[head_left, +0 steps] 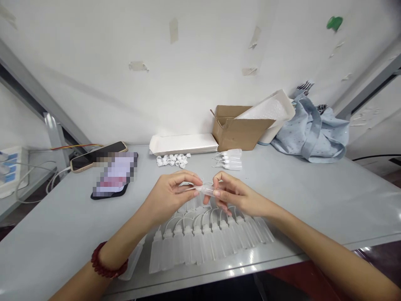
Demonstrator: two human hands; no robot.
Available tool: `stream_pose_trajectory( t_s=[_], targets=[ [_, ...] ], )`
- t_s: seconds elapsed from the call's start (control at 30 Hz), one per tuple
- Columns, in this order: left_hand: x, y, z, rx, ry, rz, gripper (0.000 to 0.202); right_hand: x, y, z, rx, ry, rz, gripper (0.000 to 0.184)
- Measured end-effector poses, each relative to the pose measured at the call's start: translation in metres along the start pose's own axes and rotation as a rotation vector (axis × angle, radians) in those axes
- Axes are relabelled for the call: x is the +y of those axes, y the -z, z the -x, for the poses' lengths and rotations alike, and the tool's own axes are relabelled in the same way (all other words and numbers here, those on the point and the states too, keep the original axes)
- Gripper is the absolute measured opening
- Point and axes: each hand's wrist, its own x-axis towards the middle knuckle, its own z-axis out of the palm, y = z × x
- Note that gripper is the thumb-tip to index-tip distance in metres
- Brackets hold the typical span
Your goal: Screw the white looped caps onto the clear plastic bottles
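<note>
A small translucent plastic squeeze bottle (208,190) lies sideways between my two hands. My left hand (167,194) pinches its nozzle end between thumb and fingertips. On the body of the bottle, my right hand (238,193) has its thumb and forefinger closed, with the other fingers curled below. Under my hands, a row of similar squeeze bottles (197,246) with thin curved tubes lies on the grey table (300,200). Another bottle (133,263) is partly hidden by my left wrist. Beyond my hands sit a pile of white caps (172,160) and several more small bottles (232,160).
At the back are a stack of white trays or sleeves (184,144), an open cardboard box (241,131) and a light blue cloth bag (313,129). Two phones, one dark-screened (100,156) and one lit (115,175), lie left. A power strip (12,167) stands far left.
</note>
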Motion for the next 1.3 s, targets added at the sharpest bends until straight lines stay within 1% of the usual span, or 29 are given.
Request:
stream_pose_trajectory(
  t_s=[0.07,0.17,0.3,0.37,0.43,0.57,0.67,0.77,0.83,0.9,1.0,1.07,1.13,1.2,1.23,1.3],
  targets=[
    [-0.0002,0.0010,0.0001,-0.017,0.038,-0.008,0.016,0.0006,0.0005,-0.0006,0.003,0.008,-0.031,0.021],
    [0.0016,0.0029,-0.0001,-0.042,0.127,-0.076,0.025,0.0008,0.0009,-0.0004,0.003,0.021,-0.029,0.018],
    [0.0043,0.0037,0.0000,-0.159,0.177,-0.107,0.028,0.0003,0.0009,0.0004,-0.003,0.022,-0.011,0.017],
    [0.0046,0.0032,0.0005,-0.174,0.163,-0.132,0.029,0.0002,0.0010,0.0006,-0.006,0.010,-0.024,0.018],
    [0.0045,0.0025,0.0011,-0.154,0.130,-0.191,0.029,0.0000,0.0015,0.0007,-0.021,-0.009,-0.053,0.018],
    [0.0048,0.0026,0.0023,-0.135,-0.029,-0.301,0.022,-0.0003,0.0035,0.0012,-0.069,-0.056,-0.141,0.020],
    [0.0060,0.0034,0.0031,-0.127,-0.110,-0.313,0.016,-0.0003,0.0055,0.0019,-0.087,-0.112,-0.194,0.021],
    [0.0072,0.0028,0.0041,-0.139,-0.122,-0.297,0.014,0.0002,0.0070,0.0016,-0.087,-0.153,-0.240,0.019],
    [0.0076,0.0017,0.0046,-0.139,-0.091,-0.289,0.015,0.0006,0.0072,0.0005,-0.074,-0.146,-0.242,0.020],
    [0.0077,0.0008,0.0045,-0.116,-0.041,-0.283,0.018,0.0005,0.0065,-0.0011,-0.024,-0.109,-0.192,0.024],
    [0.0066,0.0010,0.0037,-0.076,0.030,-0.273,0.025,-0.0005,0.0041,-0.0030,0.116,-0.010,0.003,0.027],
    [0.0056,0.0017,0.0031,-0.081,0.063,-0.261,0.028,-0.0014,0.0023,-0.0033,0.212,0.052,0.174,0.026],
    [0.0047,0.0019,0.0027,-0.104,0.081,-0.249,0.028,-0.0021,0.0010,-0.0031,0.272,0.084,0.291,0.024],
    [0.0035,0.0009,0.0026,-0.125,0.059,-0.260,0.027,-0.0024,0.0008,-0.0026,0.278,0.092,0.324,0.021],
    [0.0027,0.0001,0.0027,-0.127,0.024,-0.281,0.027,-0.0024,0.0011,-0.0024,0.270,0.085,0.326,0.022],
    [0.0006,-0.0020,0.0032,-0.107,-0.089,-0.355,0.025,-0.0022,0.0021,-0.0020,0.257,0.054,0.335,0.026]
  ],
)
